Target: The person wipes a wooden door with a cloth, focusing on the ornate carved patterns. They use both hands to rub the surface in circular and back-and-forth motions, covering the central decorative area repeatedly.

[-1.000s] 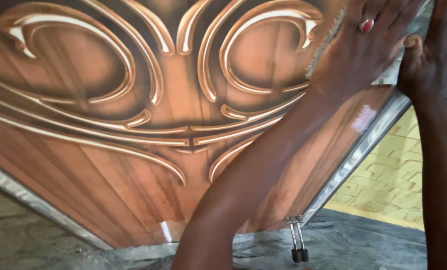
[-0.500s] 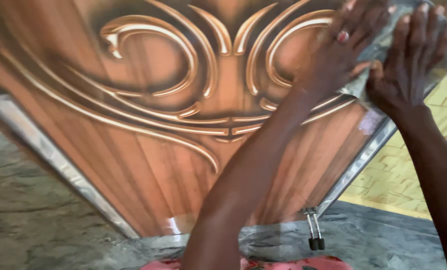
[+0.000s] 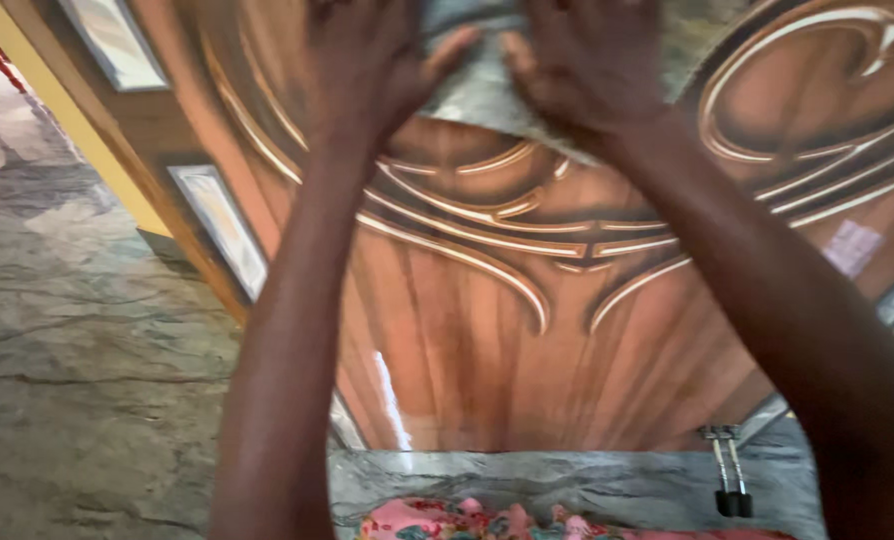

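flowered pink cloth (image 3: 487,522) nearest, by the grey stone floor (image 3: 77,330); a small metal tool (image 3: 729,470) stands by the panel's edge; further up, left hand (image 3: 362,65) and right hand (image 3: 587,60) lie spread flat, clasping nothing, on a grey sheet (image 3: 472,95) over the carved wood-look door panel (image 3: 467,340); uneven pressing could crease the sheet.

Grey stone floor (image 3: 77,330), black-tipped metal tool (image 3: 732,475) and flowered pink cloth (image 3: 467,520) below.

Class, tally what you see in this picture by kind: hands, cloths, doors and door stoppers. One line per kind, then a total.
Hands: 2, left hand and right hand, both pressed on the cloth
Grey cloth: 1
Carved brown door: 1
Door stopper: 1
Total: 5
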